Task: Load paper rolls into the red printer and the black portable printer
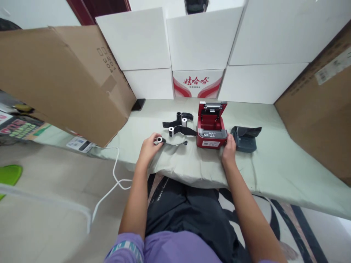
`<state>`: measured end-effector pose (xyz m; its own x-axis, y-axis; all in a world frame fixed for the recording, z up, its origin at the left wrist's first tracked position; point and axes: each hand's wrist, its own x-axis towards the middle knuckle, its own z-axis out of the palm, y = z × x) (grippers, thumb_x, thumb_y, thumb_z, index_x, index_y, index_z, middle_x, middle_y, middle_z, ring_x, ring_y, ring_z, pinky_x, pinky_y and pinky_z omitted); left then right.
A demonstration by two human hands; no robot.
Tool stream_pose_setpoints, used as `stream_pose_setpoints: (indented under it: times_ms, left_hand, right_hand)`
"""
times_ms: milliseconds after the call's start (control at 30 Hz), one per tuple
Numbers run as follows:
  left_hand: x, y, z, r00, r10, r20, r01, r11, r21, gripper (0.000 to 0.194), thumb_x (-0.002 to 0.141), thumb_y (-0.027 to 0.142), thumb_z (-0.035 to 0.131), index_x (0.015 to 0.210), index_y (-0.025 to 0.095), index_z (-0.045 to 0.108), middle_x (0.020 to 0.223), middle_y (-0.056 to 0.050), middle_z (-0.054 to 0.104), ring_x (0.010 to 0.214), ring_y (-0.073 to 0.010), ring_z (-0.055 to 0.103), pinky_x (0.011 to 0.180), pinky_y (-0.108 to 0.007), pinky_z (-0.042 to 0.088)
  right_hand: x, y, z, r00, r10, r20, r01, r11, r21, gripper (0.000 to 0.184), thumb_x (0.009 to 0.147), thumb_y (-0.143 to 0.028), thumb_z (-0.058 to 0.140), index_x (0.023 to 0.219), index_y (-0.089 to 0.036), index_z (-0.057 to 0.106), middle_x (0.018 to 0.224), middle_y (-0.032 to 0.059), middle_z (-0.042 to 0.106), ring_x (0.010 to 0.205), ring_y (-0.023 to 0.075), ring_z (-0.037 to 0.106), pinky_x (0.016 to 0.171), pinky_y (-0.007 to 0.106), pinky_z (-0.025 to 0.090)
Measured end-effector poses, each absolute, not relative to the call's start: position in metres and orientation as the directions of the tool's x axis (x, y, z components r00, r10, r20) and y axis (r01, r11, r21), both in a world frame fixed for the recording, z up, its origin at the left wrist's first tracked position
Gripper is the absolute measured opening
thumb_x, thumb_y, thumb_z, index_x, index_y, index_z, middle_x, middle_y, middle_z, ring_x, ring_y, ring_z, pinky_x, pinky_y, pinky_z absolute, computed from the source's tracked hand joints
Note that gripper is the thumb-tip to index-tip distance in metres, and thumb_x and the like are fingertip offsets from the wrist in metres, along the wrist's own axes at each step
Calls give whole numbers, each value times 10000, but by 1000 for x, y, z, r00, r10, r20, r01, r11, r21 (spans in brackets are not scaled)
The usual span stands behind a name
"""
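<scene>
A small red printer (211,126) stands on the pale green table cover (268,160) with its lid tipped up and open. My right hand (229,147) rests against its front right corner, fingers curled on the casing. My left hand (149,148) pinches a small paper roll (159,139) that trails a dark strip to the right. Two more small rolls (171,130) (184,121) lie on dark wrappers just behind it, left of the printer. A dark grey printer (245,139) sits right of the red one.
White boxes (200,40) are stacked along the back, one with red print. Large brown cartons (63,76) (320,109) flank both sides. A black phone (138,104) lies at the back left. A white cable (115,175) hangs off the table's front edge.
</scene>
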<state>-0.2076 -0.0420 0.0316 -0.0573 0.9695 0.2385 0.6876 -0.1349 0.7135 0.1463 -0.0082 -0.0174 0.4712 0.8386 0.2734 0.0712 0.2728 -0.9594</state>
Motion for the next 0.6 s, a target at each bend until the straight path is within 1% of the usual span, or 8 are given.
stream_pose_setpoints:
  times_ms: [67,167,233,367,467,533,600]
  left_hand:
    - [-203,-45,31,-62,948,313,626,-208,752,274,825,272,674,1097,241,671,1181,-50,760,1035,-228,732,882,-345,601]
    - [-191,-49,34,-25,907,419,481,-357,801,272,846,284,698,1109,233,647,1251,-71,742,1125,-227,720,935,-367,603]
    - [-182,-50,37,-20,889,457,404,-411,817,277,851,306,727,1099,227,634,1264,-89,738,1176,-236,708,963,-380,595]
    - [-158,-44,49,-44,880,474,330,-435,838,319,844,395,765,1054,218,603,1247,-124,740,1187,-252,703,876,-347,596]
    - [-135,-34,63,-18,883,468,272,-446,853,391,817,487,784,1006,218,573,1258,-145,728,1111,-242,718,817,-331,583]
    - [-117,-25,74,34,882,471,174,-469,866,477,783,567,794,994,220,543,1255,-158,719,1083,-239,723,798,-328,581]
    - [-97,-15,86,104,866,489,62,-496,866,543,758,626,795,996,226,517,1234,-152,717,1105,-239,718,829,-331,582]
  right_hand:
    - [146,-7,-17,472,837,277,78,274,-959,525,947,-610,441,1096,-177,697,1128,89,714,1102,239,622,1054,435,442]
    - [147,-6,-18,473,836,278,80,273,-959,526,942,-608,439,1089,-172,695,1127,92,713,1101,239,624,1056,435,438]
    - [147,-5,-19,474,836,277,80,273,-959,525,942,-607,440,1084,-170,694,1124,94,714,1098,239,624,1054,435,438]
    - [147,-6,-19,469,840,272,77,268,-960,517,947,-604,437,1093,-177,689,1136,89,711,1100,236,619,1056,430,435]
    - [146,-7,-19,470,842,265,81,258,-963,519,953,-595,428,1118,-175,683,1152,96,708,1115,239,615,1051,428,435]
    - [146,-7,-19,475,840,261,79,255,-964,528,951,-598,425,1131,-171,679,1156,100,706,1112,238,616,1047,424,437]
    - [146,-6,-20,474,841,261,80,253,-964,532,950,-600,423,1131,-169,677,1144,102,708,1096,238,621,1037,422,444]
